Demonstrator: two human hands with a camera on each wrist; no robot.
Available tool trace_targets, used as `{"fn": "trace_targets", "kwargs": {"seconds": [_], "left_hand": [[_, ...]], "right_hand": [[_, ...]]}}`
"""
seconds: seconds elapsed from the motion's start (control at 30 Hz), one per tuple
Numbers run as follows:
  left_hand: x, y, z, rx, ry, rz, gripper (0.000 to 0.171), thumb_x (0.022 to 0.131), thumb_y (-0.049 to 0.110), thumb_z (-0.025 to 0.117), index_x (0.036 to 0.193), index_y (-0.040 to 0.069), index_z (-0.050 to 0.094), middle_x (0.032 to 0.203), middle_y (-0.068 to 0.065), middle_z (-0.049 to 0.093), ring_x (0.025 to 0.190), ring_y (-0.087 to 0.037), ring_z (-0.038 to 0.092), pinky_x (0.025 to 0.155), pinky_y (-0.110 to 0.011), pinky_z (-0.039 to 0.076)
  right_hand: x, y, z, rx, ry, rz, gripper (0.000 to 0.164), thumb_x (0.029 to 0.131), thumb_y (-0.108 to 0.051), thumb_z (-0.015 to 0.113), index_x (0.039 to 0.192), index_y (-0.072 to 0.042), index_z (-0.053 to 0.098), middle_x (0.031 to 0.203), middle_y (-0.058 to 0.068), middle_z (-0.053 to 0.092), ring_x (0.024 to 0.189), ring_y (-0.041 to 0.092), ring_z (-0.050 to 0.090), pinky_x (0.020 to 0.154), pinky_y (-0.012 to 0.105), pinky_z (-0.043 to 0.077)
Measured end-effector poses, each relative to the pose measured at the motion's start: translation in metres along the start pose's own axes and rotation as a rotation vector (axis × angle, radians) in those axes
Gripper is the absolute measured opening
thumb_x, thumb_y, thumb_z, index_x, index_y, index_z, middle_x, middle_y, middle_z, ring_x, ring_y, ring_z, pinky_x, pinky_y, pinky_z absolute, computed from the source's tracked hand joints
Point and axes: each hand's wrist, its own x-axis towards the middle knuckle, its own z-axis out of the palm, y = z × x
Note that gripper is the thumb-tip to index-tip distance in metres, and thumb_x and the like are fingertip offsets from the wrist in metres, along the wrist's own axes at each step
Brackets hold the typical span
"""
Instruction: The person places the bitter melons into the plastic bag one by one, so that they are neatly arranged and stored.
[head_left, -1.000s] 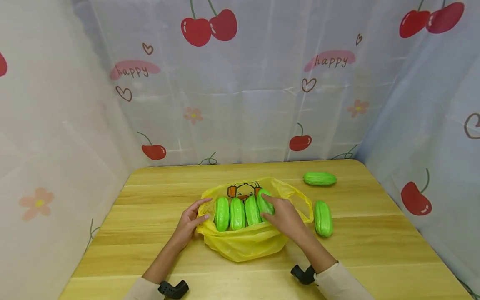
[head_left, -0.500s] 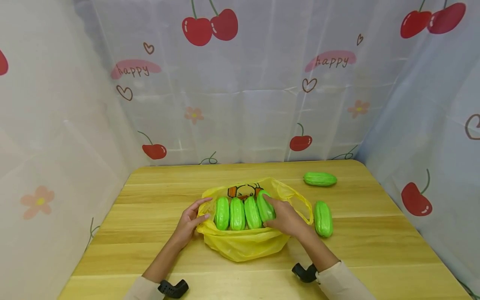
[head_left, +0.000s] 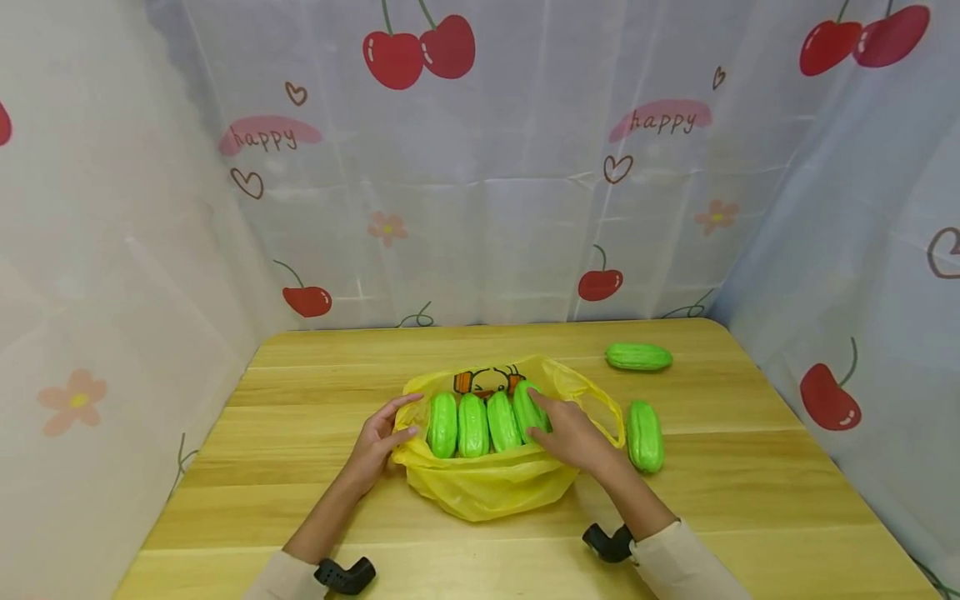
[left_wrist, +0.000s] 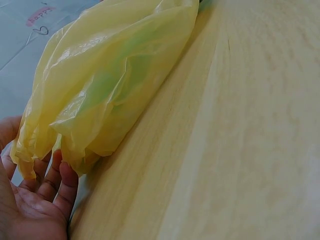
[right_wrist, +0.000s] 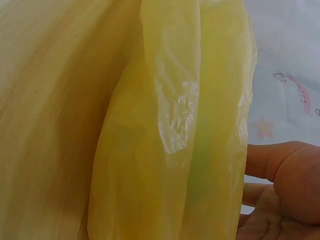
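Observation:
A yellow plastic bag (head_left: 483, 492) lies on the table with its mouth spread wide. Inside, several bright green ribbed cucumbers (head_left: 473, 425) sit side by side. My left hand (head_left: 375, 442) holds the bag's left rim, thumb inside the mouth; the left wrist view shows the fingers against the yellow film (left_wrist: 115, 75). At the right end of the row, my right hand (head_left: 573, 433) grips the last cucumber (head_left: 527, 410) between thumb and fingers. That cucumber leans slightly and stands a little farther back than the others. In the right wrist view, the bag (right_wrist: 165, 125) hides the fingertips.
Two more green cucumbers lie outside the bag: one (head_left: 646, 436) just right of its handle loop (head_left: 617, 408), the other (head_left: 639, 357) at the back right. The wooden table (head_left: 300, 367) ends at a white curtain (head_left: 487, 233) printed with cherries.
My right hand has brought the rightmost cucumber slightly lower and nearer in the bag, its fingers shifting a little on it. The left hand stays at the rim.

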Motion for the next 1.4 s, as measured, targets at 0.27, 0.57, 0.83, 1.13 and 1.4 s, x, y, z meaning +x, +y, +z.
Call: {"fn": "trace_targets", "kwargs": {"seconds": [0.27,0.57,0.83,1.13,1.4], "left_hand": [[0.0004,-0.0002,0.0002,-0.006,0.001,0.002,0.052,0.098,0.000,0.060,0.147,-0.006,0.045,0.157,-0.023,0.036,0.150,-0.025,0.025,0.111,-0.020,0.035],[-0.0003,0.0000,0.0001,-0.010,-0.008,0.003,0.052,0.098,0.000,0.060,0.147,-0.008,0.043,0.157,-0.024,0.034,0.150,-0.036,0.020,0.109,-0.021,0.038],[0.0002,-0.0008,-0.0012,-0.005,-0.006,0.013,0.052,0.098,0.000,0.060,0.147,-0.007,0.045,0.158,-0.025,0.034,0.153,-0.031,0.015,0.112,-0.018,0.032],[0.0007,-0.0015,-0.0006,-0.006,-0.012,0.018,0.052,0.098,0.001,0.061,0.147,-0.007,0.045,0.158,-0.025,0.033,0.153,-0.031,0.013,0.112,-0.017,0.031],[0.0017,-0.0010,-0.0020,-0.001,-0.010,0.012,0.051,0.098,0.001,0.061,0.147,-0.005,0.046,0.158,-0.022,0.034,0.152,-0.029,0.017,0.110,-0.018,0.035]], "right_hand": [[0.0005,-0.0005,-0.0005,0.016,0.026,-0.019,0.054,0.104,-0.009,0.056,0.155,0.000,0.038,0.047,-0.004,0.034,0.038,0.009,0.026,0.042,0.022,0.032],[0.0006,-0.0003,-0.0006,-0.015,0.044,-0.009,0.052,0.102,-0.003,0.057,0.152,0.002,0.042,0.048,-0.004,0.035,0.039,0.008,0.028,0.042,0.022,0.031],[0.0008,-0.0010,0.0015,-0.058,0.053,0.032,0.061,0.096,-0.007,0.069,0.150,0.005,0.044,0.049,-0.001,0.042,0.041,0.009,0.032,0.050,0.025,0.040],[0.0011,-0.0012,0.0013,-0.080,0.069,0.020,0.061,0.094,-0.008,0.072,0.149,0.003,0.047,0.049,-0.002,0.039,0.042,0.009,0.029,0.047,0.024,0.035],[0.0026,-0.0016,0.0009,-0.084,0.038,0.034,0.064,0.095,-0.009,0.072,0.151,0.003,0.044,0.048,-0.004,0.036,0.040,0.009,0.030,0.046,0.023,0.036]]}}
